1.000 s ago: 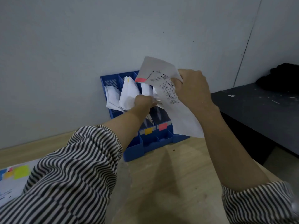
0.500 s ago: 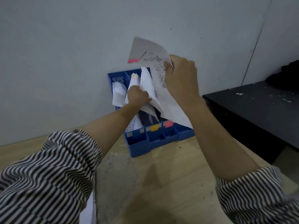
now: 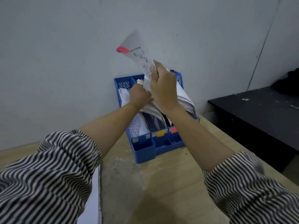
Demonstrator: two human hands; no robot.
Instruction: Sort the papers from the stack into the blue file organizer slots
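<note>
Right hand point(image 3: 163, 88) is gripping a sheet point(image 3: 137, 52) above the organizer point(image 3: 145, 149); left hand point(image 3: 139, 96) is clutching filed papers point(image 3: 152, 109).

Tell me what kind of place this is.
Probably a plain office or workroom: a blue file organizer with color-tabbed slots stands on a wooden desk against a bare wall, beside a dark table.

Both arms wear long sleeves in thin dark-and-white stripes, of loose, soft fabric. The left sleeve point(image 3: 48, 173) is pushed up and bunches in folds near the elbow; the right sleeve point(image 3: 249, 188) is likewise gathered up, leaving the forearms, left hand point(image 3: 140, 96) and right hand point(image 3: 163, 86) bare
</note>
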